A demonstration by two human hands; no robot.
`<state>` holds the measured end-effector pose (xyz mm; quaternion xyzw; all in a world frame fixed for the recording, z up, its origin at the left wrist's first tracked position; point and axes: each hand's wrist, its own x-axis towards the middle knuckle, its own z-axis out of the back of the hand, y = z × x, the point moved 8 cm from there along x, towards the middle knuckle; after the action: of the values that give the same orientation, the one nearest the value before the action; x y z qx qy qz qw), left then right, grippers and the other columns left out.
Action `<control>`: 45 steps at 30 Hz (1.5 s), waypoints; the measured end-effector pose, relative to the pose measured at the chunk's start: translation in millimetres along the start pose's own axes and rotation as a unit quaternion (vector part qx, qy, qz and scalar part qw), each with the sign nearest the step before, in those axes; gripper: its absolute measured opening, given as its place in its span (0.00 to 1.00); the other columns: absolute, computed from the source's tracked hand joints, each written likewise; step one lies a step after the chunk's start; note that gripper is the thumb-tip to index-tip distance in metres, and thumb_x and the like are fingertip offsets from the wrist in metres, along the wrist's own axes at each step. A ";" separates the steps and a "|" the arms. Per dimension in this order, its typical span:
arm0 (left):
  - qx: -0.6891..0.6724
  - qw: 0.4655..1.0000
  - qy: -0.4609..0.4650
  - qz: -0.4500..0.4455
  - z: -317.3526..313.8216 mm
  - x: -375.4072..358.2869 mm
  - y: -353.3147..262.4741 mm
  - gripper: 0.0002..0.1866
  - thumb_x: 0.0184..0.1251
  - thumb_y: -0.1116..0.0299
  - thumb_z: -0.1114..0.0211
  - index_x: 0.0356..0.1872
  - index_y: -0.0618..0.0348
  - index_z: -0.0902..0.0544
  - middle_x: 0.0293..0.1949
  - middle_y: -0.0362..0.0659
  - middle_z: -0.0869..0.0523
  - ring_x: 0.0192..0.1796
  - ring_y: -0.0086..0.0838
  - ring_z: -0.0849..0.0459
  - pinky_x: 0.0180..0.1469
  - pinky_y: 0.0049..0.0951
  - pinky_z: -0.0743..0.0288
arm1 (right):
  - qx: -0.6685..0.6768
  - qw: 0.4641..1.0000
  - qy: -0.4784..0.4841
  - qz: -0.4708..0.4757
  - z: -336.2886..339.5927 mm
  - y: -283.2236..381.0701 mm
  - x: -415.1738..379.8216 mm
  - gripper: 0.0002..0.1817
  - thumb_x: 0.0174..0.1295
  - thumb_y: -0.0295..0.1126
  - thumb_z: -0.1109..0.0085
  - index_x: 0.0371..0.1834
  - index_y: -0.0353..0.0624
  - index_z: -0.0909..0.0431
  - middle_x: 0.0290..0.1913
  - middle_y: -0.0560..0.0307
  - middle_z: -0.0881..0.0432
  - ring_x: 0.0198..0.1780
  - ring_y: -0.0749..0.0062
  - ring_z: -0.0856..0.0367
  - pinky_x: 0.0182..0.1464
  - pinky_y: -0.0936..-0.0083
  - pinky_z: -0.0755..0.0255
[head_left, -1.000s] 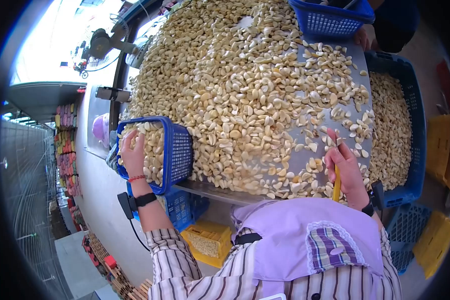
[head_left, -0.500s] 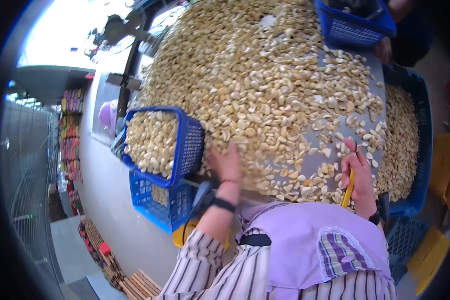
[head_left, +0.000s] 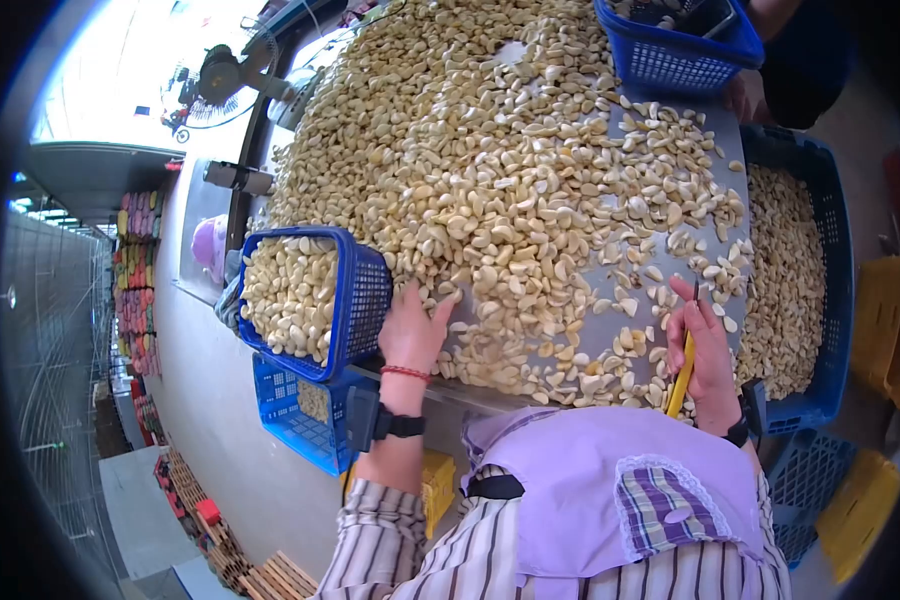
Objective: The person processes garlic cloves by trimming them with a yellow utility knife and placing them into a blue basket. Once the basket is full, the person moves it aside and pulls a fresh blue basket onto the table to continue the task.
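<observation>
A thick layer of pale, curved pieces (head_left: 510, 210), looking like peeled garlic cloves, covers the grey tabletop (head_left: 595, 290). My left hand (head_left: 413, 330) rests at the pile's near-left edge, thumb apart from the fingers, with fingertips against the pieces. Right beside it stands a blue basket (head_left: 368, 300) filled with plump, whole-looking pieces. On the right, my right hand (head_left: 705, 355) is closed around a slim yellow-handled knife (head_left: 681, 378), its thin dark tip pointing up past the fingers. Scattered pieces lie around that hand.
Below the basket is a lighter blue crate (head_left: 305, 440) holding some pieces. A large blue crate (head_left: 838, 290) full of pieces stands beyond the right edge. Another person's hand (head_left: 745, 98) is near the far blue basket (head_left: 675, 65). A fan (head_left: 225, 75) stands far left.
My left hand has moved left and slowed from a blur, exposing some grey tabletop to its right. My right hand keeps hold of the knife. The whole view has shifted slightly.
</observation>
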<state>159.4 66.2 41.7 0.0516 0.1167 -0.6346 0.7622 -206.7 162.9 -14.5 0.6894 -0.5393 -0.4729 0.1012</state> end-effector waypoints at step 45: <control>-0.372 0.919 0.125 -0.047 -64.7 16.0 -13.0 0.09 0.59 0.69 0.36 0.38 0.60 0.23 0.30 0.41 0.18 0.28 0.27 0.17 0.28 0.26 0.24 | -0.091 0.996 0.012 0.007 -7.8 -10.0 -7.7 0.20 0.71 0.36 0.51 0.64 0.45 0.31 0.27 0.65 0.26 0.16 0.88 0.34 0.19 0.91 0.38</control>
<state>142.1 63.1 -23.9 -0.1625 0.4407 -0.5690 0.6750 -194.1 170.5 -12.6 0.6790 -0.4980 -0.5109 0.1731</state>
